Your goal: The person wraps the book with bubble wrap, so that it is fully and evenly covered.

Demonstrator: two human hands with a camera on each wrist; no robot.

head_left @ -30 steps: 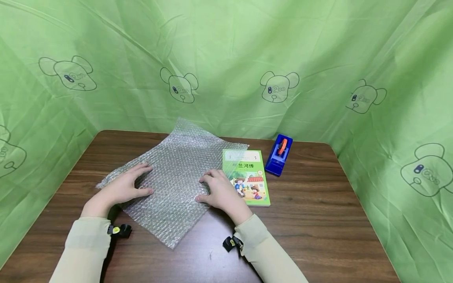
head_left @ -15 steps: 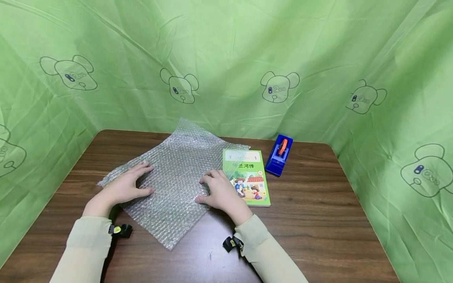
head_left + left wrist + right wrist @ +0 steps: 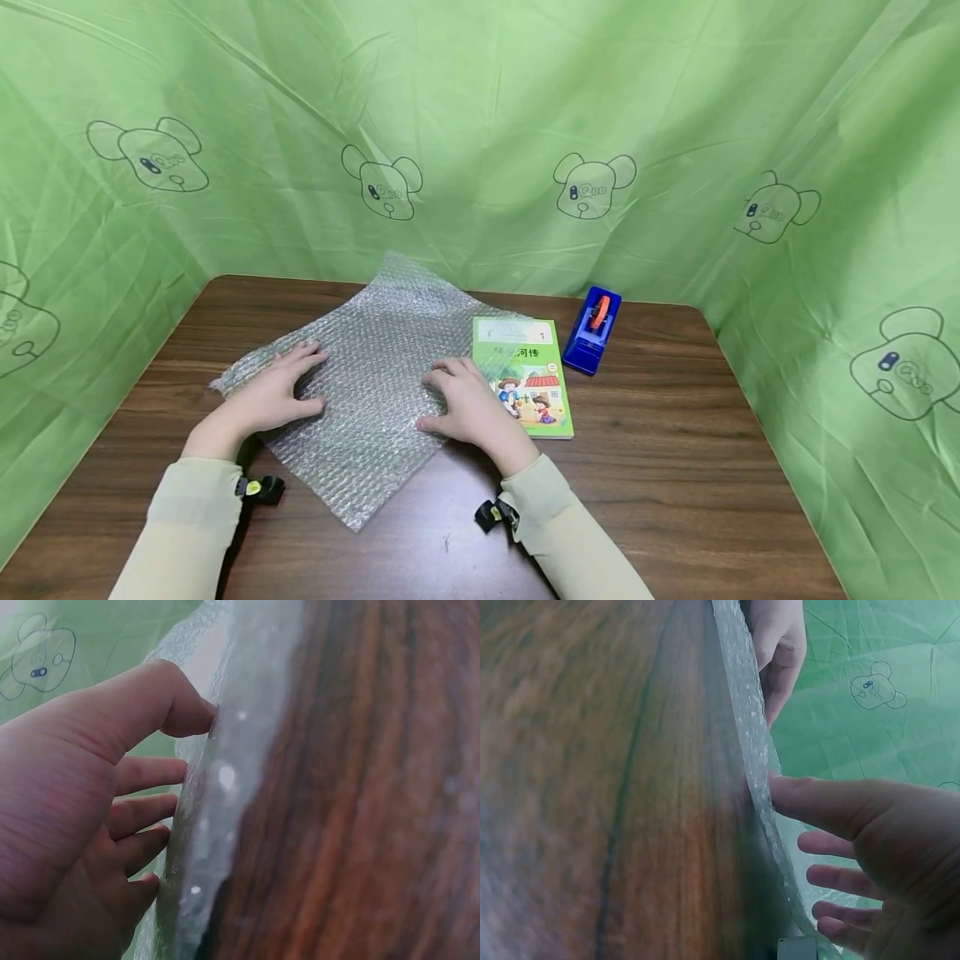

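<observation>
A sheet of clear bubble wrap (image 3: 367, 358) lies turned cornerwise on the wooden table, its right corner overlapping a green picture-cover book (image 3: 551, 417). On the sheet's left side rests my left hand (image 3: 270, 398), fingers spread. My right hand (image 3: 476, 410) touches its right side, beside the book's left edge, with thumb and fingers apart. In the left wrist view the thumb and fingertips meet the surface of the bubble wrap (image 3: 247, 697). The right wrist view has the thumb tip against the edge of the bubble wrap (image 3: 746, 712), the other fingers extended behind it.
A blue tape dispenser (image 3: 588, 350) with an orange roll stands right of the book, near the table's back edge. Green fabric (image 3: 480, 100) printed with cartoon heads hangs around the back and sides of the table (image 3: 675, 467).
The bubble wrap has turned very slightly: its right corner reaches a little farther over the book and its near corner shifts left. Both hands stay almost in place; the book and tape dispenser keep their places.
</observation>
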